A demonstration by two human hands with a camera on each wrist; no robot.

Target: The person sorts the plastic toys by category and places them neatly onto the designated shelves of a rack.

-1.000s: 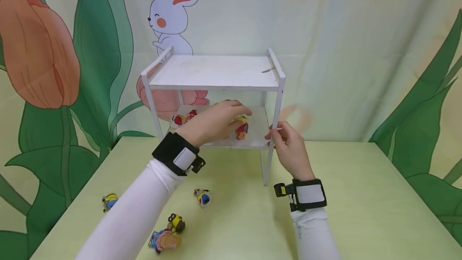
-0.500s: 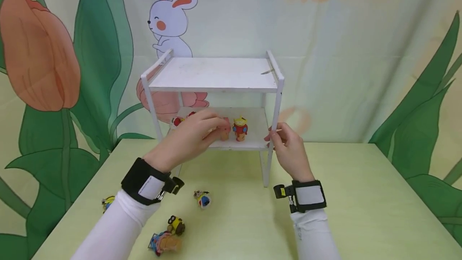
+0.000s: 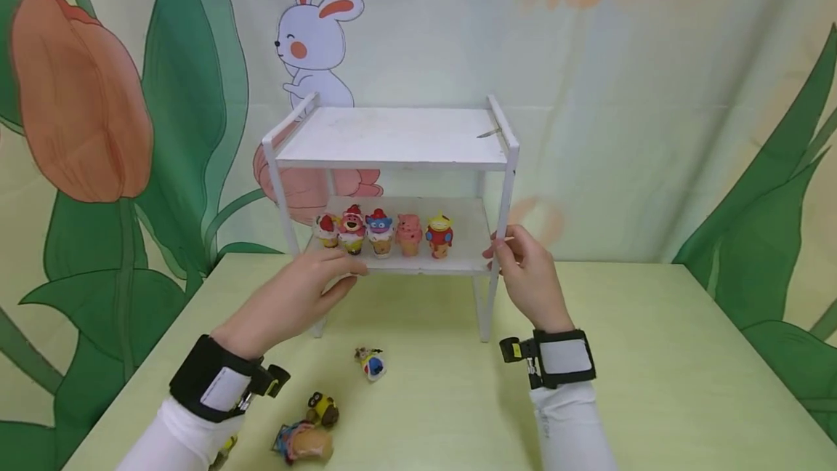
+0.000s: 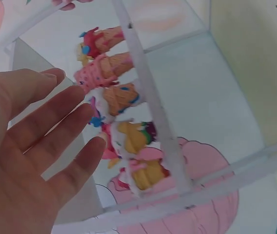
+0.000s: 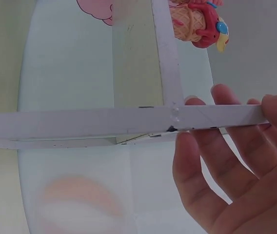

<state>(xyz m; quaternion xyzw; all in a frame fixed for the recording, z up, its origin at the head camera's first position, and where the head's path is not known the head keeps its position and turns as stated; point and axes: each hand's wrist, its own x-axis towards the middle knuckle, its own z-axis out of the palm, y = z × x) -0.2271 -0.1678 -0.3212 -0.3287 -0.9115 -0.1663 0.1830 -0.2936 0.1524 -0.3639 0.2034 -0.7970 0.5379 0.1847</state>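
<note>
Loose figures on the near side of the left hand (image 3: pixel 294 299), standing row (image 3: pixel 380 232) on its far side

The left hand is held empty, fingers loosely extended, just short of the upright row of five on the lower shelf (image 3: pixel 467 244); whether the shelf's edge is touched cannot be told. To the right and nearer, a white-and-blue figure (image 3: pixel 372 364) is seen on the table (image 3: pixel 654 384). Nearer still are found a yellow figure (image 3: pixel 322 407) and a cone toy (image 3: pixel 312 443), laid with its long axis roughly left to right. All three are reached more closely from the left hand; by the right hand (image 3: pixel 532 278), the right near post of the white rack (image 3: pixel 392 137) is gripped.
</note>
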